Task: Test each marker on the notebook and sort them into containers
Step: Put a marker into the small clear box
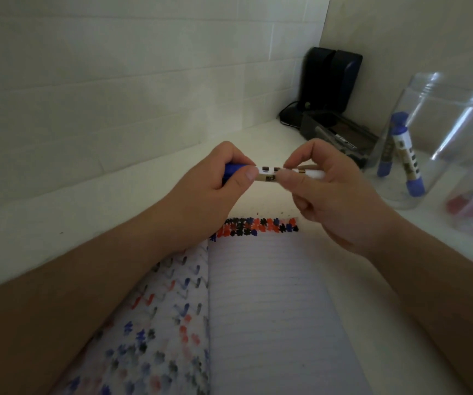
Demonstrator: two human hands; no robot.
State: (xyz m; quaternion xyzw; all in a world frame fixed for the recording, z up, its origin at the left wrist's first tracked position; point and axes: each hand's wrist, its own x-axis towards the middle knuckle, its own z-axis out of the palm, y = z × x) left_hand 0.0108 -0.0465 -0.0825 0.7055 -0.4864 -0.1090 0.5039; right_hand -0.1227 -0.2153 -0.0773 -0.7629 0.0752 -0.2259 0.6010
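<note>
marker (269, 173) sits level between both hands, above the top edge of the open notebook (272, 309). left hand (215, 181) curls its fingers round the blue cap end; right hand (315, 178) pinches the white barrel between thumb and fingertips. whether the cap is going on or coming off i cannot tell. risk as i judge it: a sharp tug could free the cap with a jerk, swinging an elbow or hand toward the clear jar (417, 143) nearby at the right, which holds two blue markers (409, 158), and tipping it. a slack pinch could also drop the barrel onto the page, leaving a stray mark among the test blots.
</note>
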